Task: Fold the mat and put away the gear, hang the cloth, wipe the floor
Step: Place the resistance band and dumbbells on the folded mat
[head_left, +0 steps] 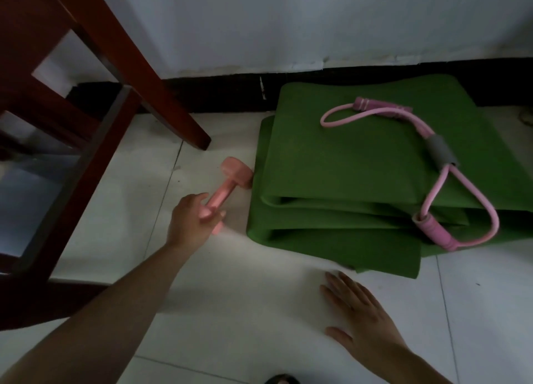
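Note:
A green mat [360, 167] lies folded in several layers on the white tiled floor against the wall. On top of it rests a pink resistance band [429, 164] with a grey middle grip and pink handles. A pink dumbbell [227, 184] lies on the floor just left of the mat, its far head close to the mat's edge. My left hand [190, 222] grips the dumbbell at its near end, hiding that head. My right hand [360, 317] lies flat on the floor in front of the mat, fingers straight, holding nothing.
A dark red wooden chair [95, 66] stands at the left, one leg ending on the floor near the dumbbell. A white wall with a black skirting board [219, 92] runs behind the mat. White floor tiles [259, 311] spread in front.

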{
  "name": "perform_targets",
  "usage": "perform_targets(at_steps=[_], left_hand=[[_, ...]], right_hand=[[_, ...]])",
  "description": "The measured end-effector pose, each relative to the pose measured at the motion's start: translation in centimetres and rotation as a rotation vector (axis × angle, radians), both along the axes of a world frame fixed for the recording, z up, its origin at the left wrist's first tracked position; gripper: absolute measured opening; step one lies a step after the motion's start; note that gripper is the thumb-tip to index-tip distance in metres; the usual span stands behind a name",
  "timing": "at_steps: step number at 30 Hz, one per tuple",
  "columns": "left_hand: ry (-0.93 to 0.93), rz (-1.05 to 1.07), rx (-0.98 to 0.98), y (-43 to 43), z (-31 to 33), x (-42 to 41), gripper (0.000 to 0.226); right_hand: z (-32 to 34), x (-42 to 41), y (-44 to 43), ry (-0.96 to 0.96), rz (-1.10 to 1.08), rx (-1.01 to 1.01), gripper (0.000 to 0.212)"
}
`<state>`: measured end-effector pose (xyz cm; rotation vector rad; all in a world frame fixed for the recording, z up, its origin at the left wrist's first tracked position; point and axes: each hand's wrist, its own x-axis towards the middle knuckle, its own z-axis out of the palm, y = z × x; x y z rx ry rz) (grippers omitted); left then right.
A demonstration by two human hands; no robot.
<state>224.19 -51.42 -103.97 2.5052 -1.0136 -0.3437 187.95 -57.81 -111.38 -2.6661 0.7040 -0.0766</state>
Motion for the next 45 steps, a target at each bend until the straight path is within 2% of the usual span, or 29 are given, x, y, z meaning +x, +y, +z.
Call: perform_targets(at_steps=[5,11,15,23,28,32,38,43,45], left_hand=[[0.091,-0.073,-0.068,2.9,-0.5,0.1,0.077],[0.073,-0.012,-0.074,2.6,-0.7,-1.6,0.075],[0.051,0.076,-0.083,1.1,-1.0,-4.6,0.071],[0.033,-0.077,-0.051,1.2,-0.5,-4.5,0.072],[-0.007,-0.09,-0.087,1.6,0.8,-5.7,0.066],[-0.088,-0.195,-0.074,1.1,2.6,-7.5,0.065],[-0.079,-0.359,-0.12,-0.9,4.7,-12.3,0.057],[0.027,-0.271,-0.17,-2.5,5.5,-16.3,0.062],[0.01,-0.258,-0.171,-2.9,5.8,-18.0,0.063]], right_hand=[[0.2,-0.3,-0.1,0.093,0.001,0.046,0.079],[1.6,-0.5,-0.3,0.185,-0.015,0.1,0.083],[1.7,-0.7,-0.2,0.18,-0.031,0.144,0.082],[2.5,-1.1,-0.5,0.217,-0.044,0.18,0.084],[2.7,-2.2,-0.9,0.153,-0.049,0.232,0.075],[3.6,-3.1,-1.1,0.176,-0.069,0.234,0.074],[7.2,-3.9,-2.1,0.148,-0.106,0.325,0.061],[9.0,-7.1,-3.5,0.115,-0.196,0.378,0.056],[9.5,-9.1,-4.1,0.115,-0.243,0.385,0.054]])
